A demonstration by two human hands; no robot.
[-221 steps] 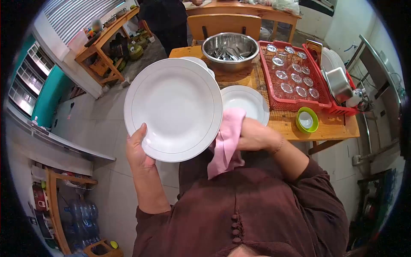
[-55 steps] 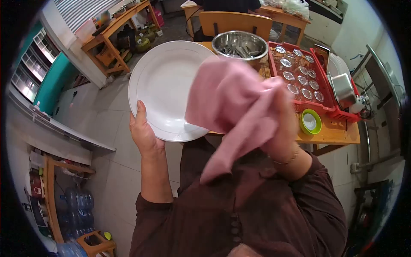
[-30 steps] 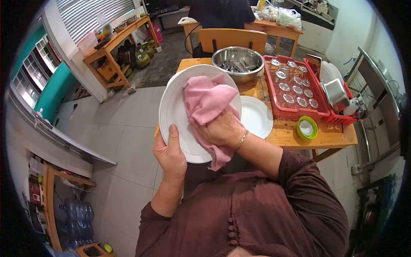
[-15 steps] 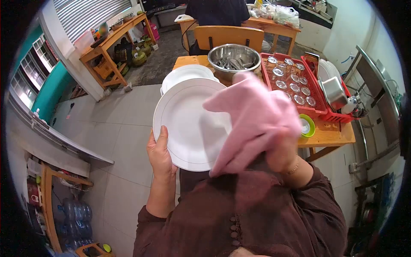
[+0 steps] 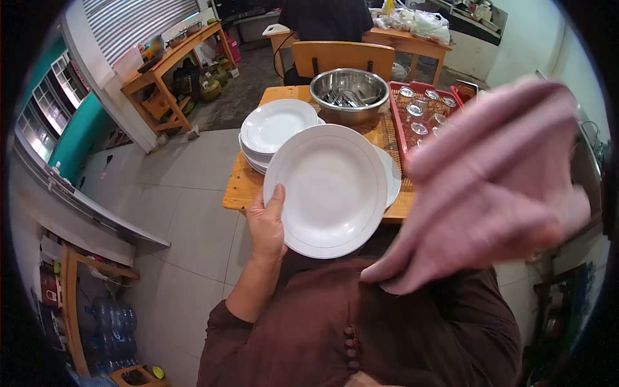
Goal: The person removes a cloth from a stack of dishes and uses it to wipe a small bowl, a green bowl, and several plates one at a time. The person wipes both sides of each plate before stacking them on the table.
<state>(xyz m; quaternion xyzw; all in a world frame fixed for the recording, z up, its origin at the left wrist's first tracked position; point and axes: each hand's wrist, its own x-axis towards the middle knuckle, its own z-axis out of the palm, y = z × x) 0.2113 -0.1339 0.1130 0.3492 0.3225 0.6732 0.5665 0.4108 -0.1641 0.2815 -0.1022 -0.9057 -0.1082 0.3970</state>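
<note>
Tilted up in front of my body is a white plate [image 5: 327, 190], its rim gripped at the left by my left hand [image 5: 266, 222], thumb on the face. A pink cloth [image 5: 483, 187], blurred by motion, hangs from my right hand [image 5: 548, 235], which is mostly hidden behind it. The cloth is to the right of the plate and apart from it. Behind the held plate, a stack of white plates [image 5: 277, 126] stands on the wooden table [image 5: 242, 187]. Another white plate [image 5: 391, 177] lies partly hidden behind the held one.
A steel bowl [image 5: 349, 116] of cutlery stands at the table's back. Right of it, a red basket [image 5: 401, 129] holds upturned glasses, partly covered by the cloth. A wooden chair [image 5: 343, 58] and a person [image 5: 325, 19] in dark clothing are beyond the table.
The cloth and my right hand have swung up and right, away from the plate. My left hand has moved the plate slightly right, uncovering more of the stack.
</note>
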